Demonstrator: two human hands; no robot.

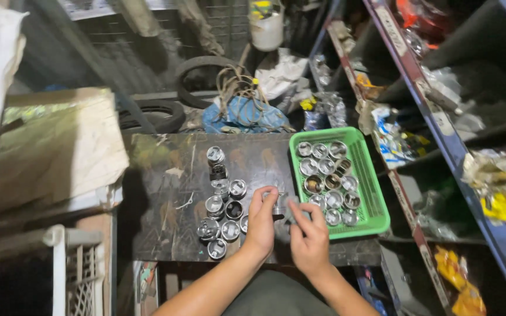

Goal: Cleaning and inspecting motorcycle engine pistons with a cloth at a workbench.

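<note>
— Two hands meet over the dark scuffed table; what sits between them?

— One small shiny metal cylinder, pinched by the left hand fingertips at its nine o'clock side. The right hand presses a grey rag against its three o'clock side.

— Its long axis?

— Cannot tell; fingers cover most of it.

— Nearby?

— Similar round, hollow metal cylinders cluster at nine o'clock; more fill a green plastic mesh basket at two o'clock.
</note>
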